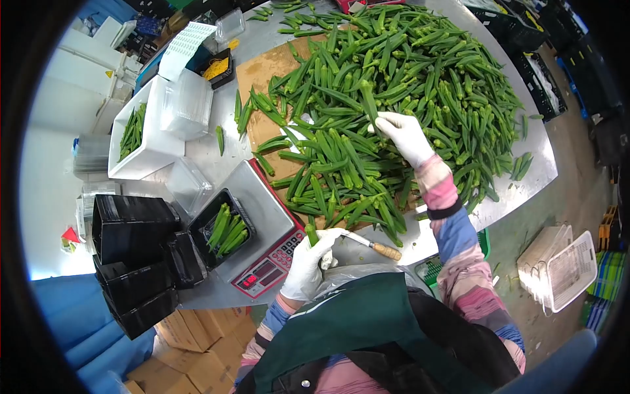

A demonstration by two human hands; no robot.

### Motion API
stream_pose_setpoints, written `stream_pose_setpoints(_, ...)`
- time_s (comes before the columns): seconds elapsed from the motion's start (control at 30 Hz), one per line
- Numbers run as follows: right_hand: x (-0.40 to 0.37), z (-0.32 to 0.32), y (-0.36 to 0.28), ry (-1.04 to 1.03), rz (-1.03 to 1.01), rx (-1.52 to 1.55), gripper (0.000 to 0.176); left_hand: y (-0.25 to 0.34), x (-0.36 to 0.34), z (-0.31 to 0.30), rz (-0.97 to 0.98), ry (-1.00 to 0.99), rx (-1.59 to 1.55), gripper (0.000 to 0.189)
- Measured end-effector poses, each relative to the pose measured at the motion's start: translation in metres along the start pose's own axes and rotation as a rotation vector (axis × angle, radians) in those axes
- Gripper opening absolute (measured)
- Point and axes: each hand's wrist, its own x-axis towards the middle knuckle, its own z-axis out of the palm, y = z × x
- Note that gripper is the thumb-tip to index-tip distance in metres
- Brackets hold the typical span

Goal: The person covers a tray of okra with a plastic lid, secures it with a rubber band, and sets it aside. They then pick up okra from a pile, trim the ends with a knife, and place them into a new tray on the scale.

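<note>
Two okra pods [369, 98] held — one scale [264, 220], one tray [197, 235]
Pods are clamped in left grip [307, 264] and right grip [401, 136] — bare table [539, 165] is seen at the right corner.

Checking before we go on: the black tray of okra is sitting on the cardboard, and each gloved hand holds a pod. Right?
Not quite. The head view shows the black tray of okra on the scale, not on the cardboard. The left hand and the right hand do each hold a pod.
</note>
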Motion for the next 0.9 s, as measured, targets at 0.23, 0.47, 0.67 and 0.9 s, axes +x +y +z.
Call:
stream_pose_setpoints(0.23, -0.066, 0.003, -0.007, -0.114, 0.050, 0.488, 0.041, 0.004, 0.008, 0.007, 0.014, -0.071, -0.151, 0.030)
stream_pose_setpoints(0.47, -0.127, 0.062, -0.020, -0.402, 0.342, 0.266, 0.026, -0.002, 0.017, -0.001, 0.024, -0.194, -0.386, 0.049)
stream_pose_setpoints(0.67, -0.143, 0.093, 0.006, -0.461, 0.265, 0.169, 0.027, 0.000, 0.016, -0.003, 0.050, -0.182, -0.402, 0.048)
stream_pose_setpoints(0.9, -0.119, 0.070, 0.011, -0.140, -0.024, -0.194, 0.022, 0.001, 0.013, 0.000, 0.096, -0.130, -0.340, 0.039)
